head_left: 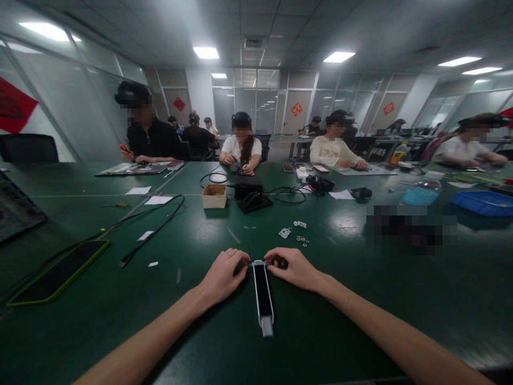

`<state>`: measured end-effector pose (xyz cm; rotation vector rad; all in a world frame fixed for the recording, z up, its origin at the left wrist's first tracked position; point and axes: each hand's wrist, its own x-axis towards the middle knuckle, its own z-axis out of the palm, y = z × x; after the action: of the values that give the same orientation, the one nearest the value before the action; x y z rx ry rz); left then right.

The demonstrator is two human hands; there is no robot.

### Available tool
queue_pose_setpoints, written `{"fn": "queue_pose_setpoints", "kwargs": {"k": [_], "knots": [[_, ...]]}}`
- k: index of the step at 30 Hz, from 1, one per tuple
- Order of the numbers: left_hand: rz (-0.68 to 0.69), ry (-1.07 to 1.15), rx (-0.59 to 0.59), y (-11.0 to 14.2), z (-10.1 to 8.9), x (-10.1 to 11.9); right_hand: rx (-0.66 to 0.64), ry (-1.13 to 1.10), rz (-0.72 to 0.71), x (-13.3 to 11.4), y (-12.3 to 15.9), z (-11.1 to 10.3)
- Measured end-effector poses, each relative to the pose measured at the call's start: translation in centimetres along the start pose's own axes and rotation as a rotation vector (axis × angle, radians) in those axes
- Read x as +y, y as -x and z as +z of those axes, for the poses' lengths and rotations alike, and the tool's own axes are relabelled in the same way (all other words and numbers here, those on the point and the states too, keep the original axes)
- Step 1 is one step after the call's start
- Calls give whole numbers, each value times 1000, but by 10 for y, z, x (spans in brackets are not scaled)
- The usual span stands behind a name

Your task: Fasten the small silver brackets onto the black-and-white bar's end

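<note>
A long, narrow device with a black face and a white-silver frame point(263, 294) lies lengthwise on the green table in front of me. A pale tab point(267, 326) sticks out of its near end. My left hand point(225, 272) is closed in a pinch at the left corner of the far end. Opposite it, my right hand point(294, 268) pinches at the right corner with curled fingers. What lies between the fingertips is too small to make out. Just beyond the hands are a flat metal plate point(285, 232) and several small metal parts point(301, 239).
A phone with a green edge point(60, 271) and a black cable point(154, 230) lie left. Ahead stand a small cardboard box point(214, 197) and a black stand point(250, 193). Rightward are a plastic bottle point(420, 193) and a blue tray point(483, 203). Several people work across the table.
</note>
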<state>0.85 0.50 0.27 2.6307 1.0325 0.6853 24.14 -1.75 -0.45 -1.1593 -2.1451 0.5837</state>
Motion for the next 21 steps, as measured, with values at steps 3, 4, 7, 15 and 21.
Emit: {"fn": "queue_pose_setpoints", "kwargs": {"k": [3, 4, 7, 15, 21], "knots": [[-6, 2, -10, 0, 0, 1, -6, 28, 0, -3, 0, -1], [-7, 3, -12, 0, -1, 1, -10, 40, 1, -4, 0, -2], [-9, 8, -11, 1, -1, 1, -16, 63, 12, -6, -1, -3], [4, 19, 2, 0, -1, 2, -26, 91, -5, -2, -1, 0], [-2, 21, 6, 0, -1, 0, -42, 241, -79, 3, -1, -26]]}}
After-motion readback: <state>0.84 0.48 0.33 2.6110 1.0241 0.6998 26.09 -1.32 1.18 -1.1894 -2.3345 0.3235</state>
